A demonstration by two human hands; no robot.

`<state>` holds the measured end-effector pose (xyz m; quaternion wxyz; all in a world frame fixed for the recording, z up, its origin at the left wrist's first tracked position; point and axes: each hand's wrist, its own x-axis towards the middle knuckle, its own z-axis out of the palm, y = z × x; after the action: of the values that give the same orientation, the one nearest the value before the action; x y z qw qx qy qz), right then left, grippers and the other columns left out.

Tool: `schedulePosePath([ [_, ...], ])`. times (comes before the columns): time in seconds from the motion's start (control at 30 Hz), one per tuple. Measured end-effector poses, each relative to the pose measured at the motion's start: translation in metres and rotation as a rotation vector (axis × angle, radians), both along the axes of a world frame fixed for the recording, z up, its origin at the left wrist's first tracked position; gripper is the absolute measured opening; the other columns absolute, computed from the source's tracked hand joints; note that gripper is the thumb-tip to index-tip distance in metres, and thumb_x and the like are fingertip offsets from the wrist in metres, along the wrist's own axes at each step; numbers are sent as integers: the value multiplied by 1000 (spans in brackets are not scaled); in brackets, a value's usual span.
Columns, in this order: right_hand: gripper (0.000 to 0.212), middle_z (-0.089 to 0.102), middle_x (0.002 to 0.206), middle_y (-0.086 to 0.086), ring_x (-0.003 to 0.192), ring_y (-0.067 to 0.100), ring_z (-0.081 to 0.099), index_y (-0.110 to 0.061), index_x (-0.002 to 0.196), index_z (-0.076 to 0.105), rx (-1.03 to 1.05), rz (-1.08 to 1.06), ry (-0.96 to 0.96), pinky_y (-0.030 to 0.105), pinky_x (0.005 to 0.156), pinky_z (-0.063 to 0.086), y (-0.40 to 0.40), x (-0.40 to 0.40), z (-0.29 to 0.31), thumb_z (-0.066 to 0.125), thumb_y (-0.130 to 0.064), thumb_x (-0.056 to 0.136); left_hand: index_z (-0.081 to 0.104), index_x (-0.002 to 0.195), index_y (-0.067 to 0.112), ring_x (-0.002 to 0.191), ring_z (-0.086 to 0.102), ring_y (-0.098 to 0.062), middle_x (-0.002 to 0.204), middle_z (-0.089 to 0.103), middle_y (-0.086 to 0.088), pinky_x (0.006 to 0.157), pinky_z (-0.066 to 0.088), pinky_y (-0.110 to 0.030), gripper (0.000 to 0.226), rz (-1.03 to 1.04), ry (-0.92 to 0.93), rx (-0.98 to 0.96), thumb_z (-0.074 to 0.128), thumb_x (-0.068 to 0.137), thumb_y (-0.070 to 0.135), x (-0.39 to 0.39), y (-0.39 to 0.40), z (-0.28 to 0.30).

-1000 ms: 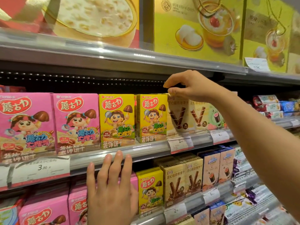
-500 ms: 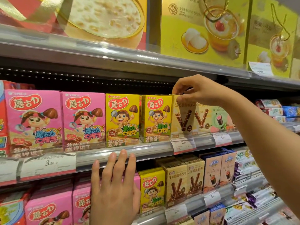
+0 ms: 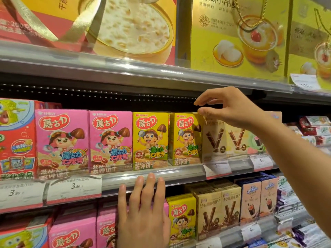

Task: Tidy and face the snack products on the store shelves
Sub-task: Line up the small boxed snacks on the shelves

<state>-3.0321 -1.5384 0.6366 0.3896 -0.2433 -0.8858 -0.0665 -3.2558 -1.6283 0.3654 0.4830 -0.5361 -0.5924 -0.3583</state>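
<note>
At the middle shelf [image 3: 155, 178] of a store snack display, a person's right hand [image 3: 231, 109] reaches in from the right, raised at the top edge of a row of small boxes. Its thumb and forefinger are curved toward each other with a gap between them, the thumb tip just at the top corner of a cream wafer-stick box [image 3: 214, 140]. Half a second ago those fingers were pinched on the top of that box; they have since parted, and whether the thumb is touching the box cannot be told. The cream box stands upright, its left edge overlapping a yellow mushroom-biscuit box [image 3: 184, 138] — that one is turned slightly, not square to the front. Left of it stand another yellow box [image 3: 150, 140] and two pink boxes [image 3: 86, 142], all facing forward behind a clear lip.

The left hand [image 3: 143, 213] lies flat with straight fingers, holding nothing; its fingertips rest on the shelf's front rail beside a price label [image 3: 75, 187], and the palm covers a pink box on the shelf below. It has stayed in place since the earlier picture.

On that lower shelf stand a yellow box [image 3: 181, 217], brown wafer boxes [image 3: 218, 208] and blue-topped boxes [image 3: 258, 199]. Overhead, large gift boxes [image 3: 238, 36] fill the top shelf — these appear larger than before.
</note>
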Motion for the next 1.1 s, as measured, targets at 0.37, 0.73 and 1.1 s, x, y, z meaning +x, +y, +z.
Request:
schedulePosePath([
  [0.37, 22, 68, 102, -12, 96, 5, 63, -29, 112, 71, 3, -118, -223, 35, 84, 57, 1, -37, 4, 73, -35, 91, 56, 140, 19, 135, 46, -34, 144, 60, -9, 113, 31, -64, 78, -11, 17, -29, 64, 62, 27, -4, -3, 5],
  [0.73, 20, 71, 100, -11, 95, 4, 67, -27, 108, 72, -41, -58, -164, 39, 87, 59, 1, -38, 5, 76, -34, 89, 65, 136, 17, 134, 47, -35, 144, 58, -10, 113, 31, -66, 71, -7, -14, -34, 58, 66, 29, 1, -6, 6],
  [1.1, 43, 70, 111, -8, 102, 8, 65, -24, 124, 68, 16, -17, -306, 22, 82, 54, -18, -98, 12, 71, -50, 89, 63, 138, 17, 135, 45, -35, 144, 56, -9, 117, 25, -63, 69, -11, -15, -88, 51, 71, 33, 1, -10, 8],
])
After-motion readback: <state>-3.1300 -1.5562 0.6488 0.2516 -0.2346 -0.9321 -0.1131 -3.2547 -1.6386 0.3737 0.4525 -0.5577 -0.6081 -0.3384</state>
